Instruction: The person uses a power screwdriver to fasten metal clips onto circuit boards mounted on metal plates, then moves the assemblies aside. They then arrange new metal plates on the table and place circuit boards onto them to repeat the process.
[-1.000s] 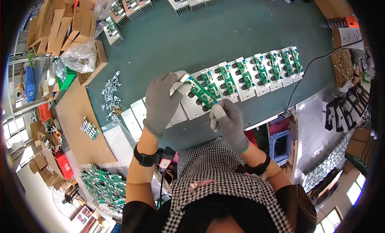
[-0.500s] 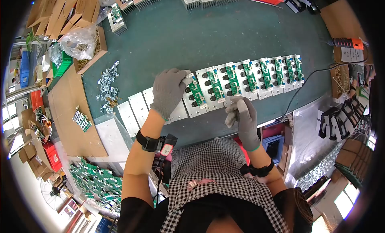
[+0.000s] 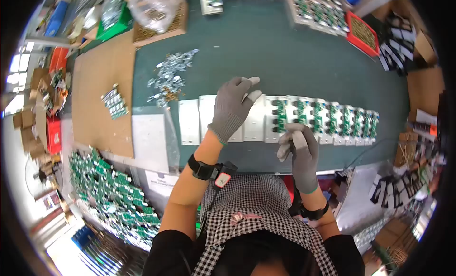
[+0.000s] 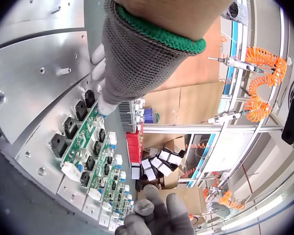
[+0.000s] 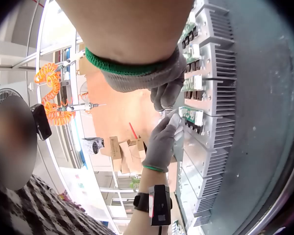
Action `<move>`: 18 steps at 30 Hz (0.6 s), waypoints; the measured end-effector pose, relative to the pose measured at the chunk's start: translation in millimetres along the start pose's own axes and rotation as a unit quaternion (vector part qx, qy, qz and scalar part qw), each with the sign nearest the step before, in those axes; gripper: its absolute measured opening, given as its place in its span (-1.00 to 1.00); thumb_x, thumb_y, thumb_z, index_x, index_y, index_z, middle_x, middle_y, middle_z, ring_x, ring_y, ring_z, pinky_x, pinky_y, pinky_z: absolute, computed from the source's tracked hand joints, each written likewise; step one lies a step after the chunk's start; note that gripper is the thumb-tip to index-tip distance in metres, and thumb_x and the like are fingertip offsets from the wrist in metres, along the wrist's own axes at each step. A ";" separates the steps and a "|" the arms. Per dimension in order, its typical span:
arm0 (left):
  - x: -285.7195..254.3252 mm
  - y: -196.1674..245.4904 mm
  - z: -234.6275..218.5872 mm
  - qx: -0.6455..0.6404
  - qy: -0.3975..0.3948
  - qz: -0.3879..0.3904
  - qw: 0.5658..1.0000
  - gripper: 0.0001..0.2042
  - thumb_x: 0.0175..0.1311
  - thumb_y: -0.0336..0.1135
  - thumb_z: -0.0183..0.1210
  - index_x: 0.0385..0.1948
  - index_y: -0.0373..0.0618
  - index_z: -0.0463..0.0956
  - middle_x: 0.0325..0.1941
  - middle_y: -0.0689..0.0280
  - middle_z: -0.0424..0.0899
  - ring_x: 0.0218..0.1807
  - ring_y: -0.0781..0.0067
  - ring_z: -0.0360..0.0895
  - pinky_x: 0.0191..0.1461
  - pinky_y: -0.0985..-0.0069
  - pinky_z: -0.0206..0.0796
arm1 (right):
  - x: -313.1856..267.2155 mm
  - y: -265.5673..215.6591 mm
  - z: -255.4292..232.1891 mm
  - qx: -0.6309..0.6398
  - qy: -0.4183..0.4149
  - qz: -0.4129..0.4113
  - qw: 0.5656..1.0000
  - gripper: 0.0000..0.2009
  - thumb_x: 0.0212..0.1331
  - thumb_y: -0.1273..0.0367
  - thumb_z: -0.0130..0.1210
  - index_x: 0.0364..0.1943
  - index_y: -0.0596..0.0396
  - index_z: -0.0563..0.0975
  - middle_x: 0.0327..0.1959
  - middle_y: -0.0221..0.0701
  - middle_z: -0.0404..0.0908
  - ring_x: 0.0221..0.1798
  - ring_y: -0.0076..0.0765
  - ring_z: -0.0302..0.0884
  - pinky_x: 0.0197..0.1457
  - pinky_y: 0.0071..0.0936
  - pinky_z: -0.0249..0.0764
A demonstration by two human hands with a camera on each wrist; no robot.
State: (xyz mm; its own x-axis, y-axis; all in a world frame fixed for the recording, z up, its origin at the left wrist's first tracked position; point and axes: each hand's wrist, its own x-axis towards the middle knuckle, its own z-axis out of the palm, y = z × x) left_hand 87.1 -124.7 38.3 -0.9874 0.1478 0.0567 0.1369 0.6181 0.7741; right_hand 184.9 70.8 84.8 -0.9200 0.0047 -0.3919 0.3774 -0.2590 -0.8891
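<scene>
A row of finned metal heat sinks runs across the green table. Several bare heat sinks (image 3: 189,126) form its left part, and those to the right carry green circuit boards (image 3: 281,116) with black components beside them. My gloved left hand (image 3: 233,105) hovers over the bare plates, its thumb and forefinger apart and nothing between them. By the front edge of the row, below the leftmost mounted boards, is my gloved right hand (image 3: 303,147); its fingers are loosely bent and hold nothing. The left wrist view shows black components (image 4: 70,127) along the nearest board.
Small metal clips (image 3: 172,74) lie heaped behind the row's left end. A cardboard sheet (image 3: 95,124) bears a small stack of parts, and many loose circuit boards (image 3: 109,195) are spread at lower left. A red bin (image 3: 350,38) and more heat sinks stand at the back.
Both hands held a circuit board a second ago; it was then set on a heat sink. My left hand has since left its upper end, and the head view has turned left.
</scene>
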 end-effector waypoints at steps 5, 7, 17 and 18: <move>-57.1 -81.5 -82.5 -0.033 0.246 -0.121 0.961 -0.77 0.31 -0.37 0.16 -0.04 -0.14 0.62 -0.13 0.19 0.64 -0.15 0.33 0.60 -0.07 0.44 0.40 | 15.3 12.8 86.5 -0.028 -0.149 0.034 0.988 -0.77 0.39 0.41 -0.13 -0.01 0.22 0.47 -0.35 -0.33 0.58 -0.51 -0.58 0.51 -0.48 -0.63 0.43; -93.1 -119.9 -131.4 -0.101 0.342 -0.235 0.904 -0.73 0.37 -0.33 0.08 0.02 -0.19 0.59 -0.09 0.18 0.64 -0.14 0.34 0.59 -0.04 0.48 0.39 | 23.4 30.1 142.3 -0.034 -0.227 0.072 0.971 -0.80 0.37 0.42 -0.07 -0.02 0.19 0.47 -0.35 -0.38 0.55 -0.48 -0.58 0.48 -0.46 -0.62 0.38; -179.9 -307.3 -243.4 0.270 0.336 -0.330 0.840 -0.60 0.23 -0.30 0.11 0.13 -0.10 0.50 0.01 0.14 0.58 0.06 0.04 0.49 0.15 0.19 0.33 | 116.3 206.2 411.8 -0.415 -0.270 -0.234 0.837 -0.60 0.19 0.27 0.10 0.07 0.15 0.42 -0.20 -0.11 0.62 -0.19 0.09 0.61 -0.12 -0.09 0.50; -179.9 -309.0 -244.2 0.263 0.352 -0.311 0.843 -0.60 0.15 -0.31 0.20 0.08 -0.05 0.53 -0.04 0.16 0.59 0.04 0.05 0.48 0.16 0.19 0.31 | 121.8 207.2 419.9 -0.456 -0.280 -0.200 0.821 -0.60 0.19 0.26 0.09 0.07 0.15 0.42 -0.18 -0.09 0.62 -0.16 0.14 0.60 -0.10 -0.05 0.49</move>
State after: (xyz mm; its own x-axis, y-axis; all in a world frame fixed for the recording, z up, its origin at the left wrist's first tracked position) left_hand 203.0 -530.8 -57.1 -0.6583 -0.7112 0.2467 -0.5912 0.6913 0.4154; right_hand 106.7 -387.9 -47.8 -0.7980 -0.5971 -0.0822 -0.2797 0.4876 -0.8270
